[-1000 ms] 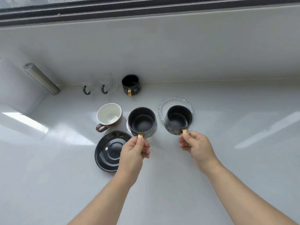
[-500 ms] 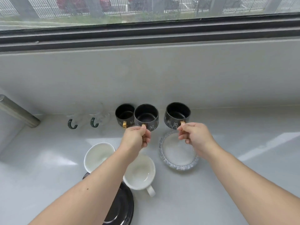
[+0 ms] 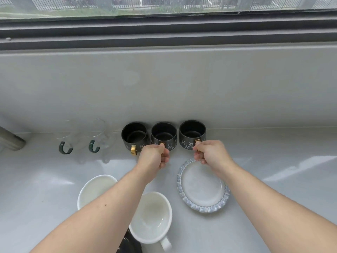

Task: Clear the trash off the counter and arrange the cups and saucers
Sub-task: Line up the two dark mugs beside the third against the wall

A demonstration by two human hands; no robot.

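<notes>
Three black cups with gold handles stand in a row at the back of the white surface (image 3: 273,179), close against the low wall under the window. The left hand (image 3: 152,158) has its fingers pinched on the gold handle of the middle black cup (image 3: 163,133), and the right hand (image 3: 211,152) has its fingers pinched on the handle of the right black cup (image 3: 192,132). The left black cup (image 3: 134,134) stands free, just beside the middle one, its handle pointing toward the person (white cat drawings show on the cups' sides). Whether the two held cups rest on the surface or hang just above it cannot be told. To the left of the row are two clear glass cups (image 3: 80,136) with dark green handles. Nearer the person lie a glass saucer (image 3: 202,187) with a ruffled rim, below the right hand, a white cup (image 3: 151,218) with its handle toward the person, and another white cup (image 3: 94,189) partly hidden by the left forearm. The edge of a black saucer (image 3: 129,243) shows at the bottom.
</notes>
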